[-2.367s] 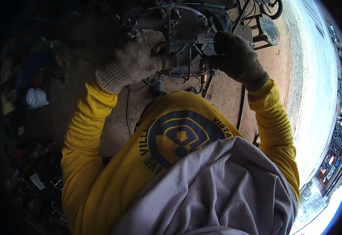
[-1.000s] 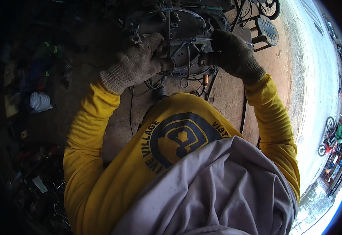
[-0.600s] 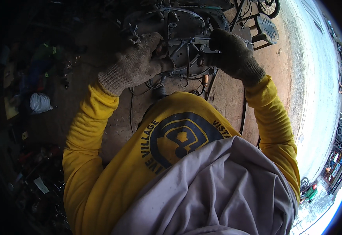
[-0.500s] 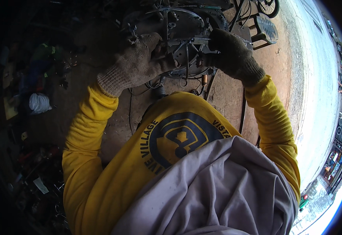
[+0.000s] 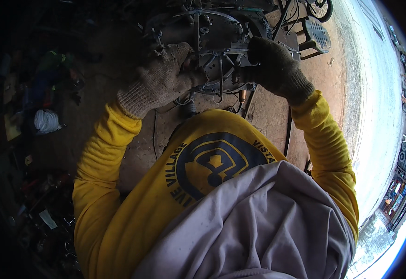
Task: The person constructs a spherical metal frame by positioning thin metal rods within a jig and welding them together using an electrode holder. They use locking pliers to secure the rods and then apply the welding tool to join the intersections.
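Head view, looking steeply down the wearer's own front. Nearest the lens: a pale grey cloth (image 5: 254,223) draped over the chest, and under it a yellow long-sleeved shirt (image 5: 133,204) with a dark round emblem. Both yellow sleeves run up the picture toward a dark metal assembly (image 5: 217,46) of plates, rods and rings standing on the dirt floor (image 5: 268,116). Left hand (image 5: 158,81), in a light knit work glove, lies against the assembly's left side with fingers curled onto a part at its edge; the exact piece gripped is hidden by the glove, so whether it is clamped or only pressing cannot be told. Right hand (image 5: 272,67), in a dark knit glove, is closed into a fist round a thin metal rod or handle projecting from the assembly's right side. Cables (image 5: 287,130) trail over the floor below the assembly, between the arms. Farther off, upper right: a small dark stool or crate (image 5: 316,35) and part of a bicycle wheel (image 5: 321,7). Left side is in deep shadow, cluttered with scrap, among it a white bundle (image 5: 47,121). Far right: a bright paved strip (image 5: 379,107).
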Tool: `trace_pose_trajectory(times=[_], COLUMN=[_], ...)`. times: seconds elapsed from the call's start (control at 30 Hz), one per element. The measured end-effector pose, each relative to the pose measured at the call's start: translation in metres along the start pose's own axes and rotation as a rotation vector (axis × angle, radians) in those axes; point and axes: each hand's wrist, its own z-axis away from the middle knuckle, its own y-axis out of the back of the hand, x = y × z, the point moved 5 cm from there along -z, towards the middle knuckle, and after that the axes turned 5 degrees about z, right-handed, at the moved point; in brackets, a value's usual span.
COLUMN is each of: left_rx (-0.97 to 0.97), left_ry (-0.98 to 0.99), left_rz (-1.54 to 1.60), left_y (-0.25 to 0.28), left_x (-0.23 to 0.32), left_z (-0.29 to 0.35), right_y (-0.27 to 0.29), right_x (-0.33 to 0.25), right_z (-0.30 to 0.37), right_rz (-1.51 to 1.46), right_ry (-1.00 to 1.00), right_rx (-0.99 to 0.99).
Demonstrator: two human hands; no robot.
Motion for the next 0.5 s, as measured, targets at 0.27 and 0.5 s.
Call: trace_pose_trajectory(times=[0.27,0.5], left_rx=[-0.112,-0.361], left_ry=[-0.024,0.355], left_rz=[0.027,0.169], left_y=[-0.006,0.004], left_x=[-0.006,0.001], left_z=[0.012,0.0], right_y=[0.007,0.01], right_x=[-0.016,-0.02], right_z=[0.002,0.006], right_rz=[0.11,0.084], right_ry=[0.0,0.124], right_rx=[-0.014,0.049])
